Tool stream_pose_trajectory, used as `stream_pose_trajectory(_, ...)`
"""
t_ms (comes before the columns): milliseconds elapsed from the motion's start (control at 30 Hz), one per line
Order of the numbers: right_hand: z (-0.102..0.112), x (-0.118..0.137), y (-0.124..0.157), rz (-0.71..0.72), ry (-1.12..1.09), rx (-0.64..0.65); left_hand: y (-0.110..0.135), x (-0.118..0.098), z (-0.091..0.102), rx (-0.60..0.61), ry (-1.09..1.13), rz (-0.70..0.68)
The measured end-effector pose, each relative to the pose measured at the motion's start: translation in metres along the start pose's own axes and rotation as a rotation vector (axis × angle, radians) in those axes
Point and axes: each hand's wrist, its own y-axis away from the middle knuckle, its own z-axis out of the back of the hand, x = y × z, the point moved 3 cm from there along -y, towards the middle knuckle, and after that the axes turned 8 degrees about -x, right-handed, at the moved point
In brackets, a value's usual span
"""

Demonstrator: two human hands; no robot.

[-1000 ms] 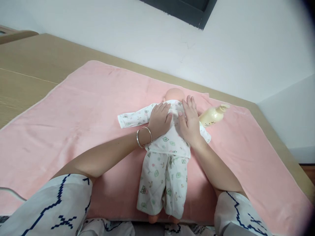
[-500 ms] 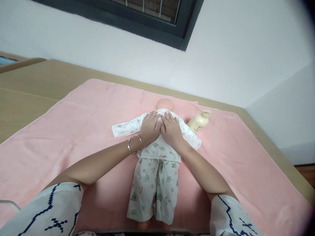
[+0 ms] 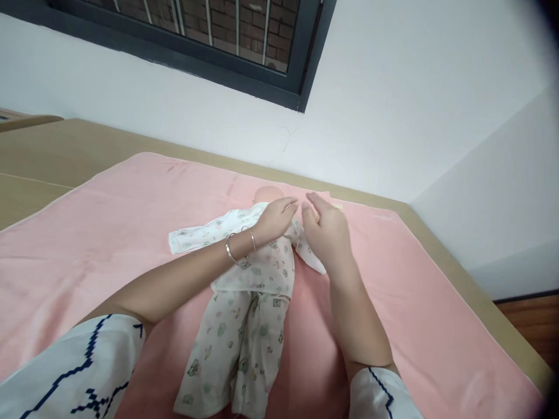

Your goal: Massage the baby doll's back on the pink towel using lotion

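Observation:
A baby doll lies face down in a white printed top [image 3: 262, 267] and matching trousers [image 3: 236, 355], with the back of its bald head [image 3: 268, 193] at the far end. Above the doll's upper back and right shoulder is my left hand [image 3: 276, 221], fingers stretched out, a silver bangle [image 3: 230, 247] on the wrist. My right hand [image 3: 328, 230] is lifted beside the doll's right sleeve [image 3: 309, 251], thumb and fingers apart, holding nothing that I can see. Behind it only a sliver of the cream pump bottle [image 3: 338, 206] shows; its body is hidden.
A pink mat [image 3: 371, 302] covers much of the wooden surface [image 3: 48, 151]. White walls [image 3: 384, 105] rise behind and to the right. A dark-framed window [image 3: 279, 87] with bars is set in the back wall.
Both hands have come up off the doll's back. My right hand has moved right, towards the bottle, and now covers most of it. The view has shifted, so the doll appears further left.

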Motion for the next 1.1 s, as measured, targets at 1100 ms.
stream_pose_trajectory(1100, -0.016, -0.035, -0.035, -0.288, 0.773, 0.185, 0.033, -0.040, 0.006, -0.026, 1.279, 1.029)
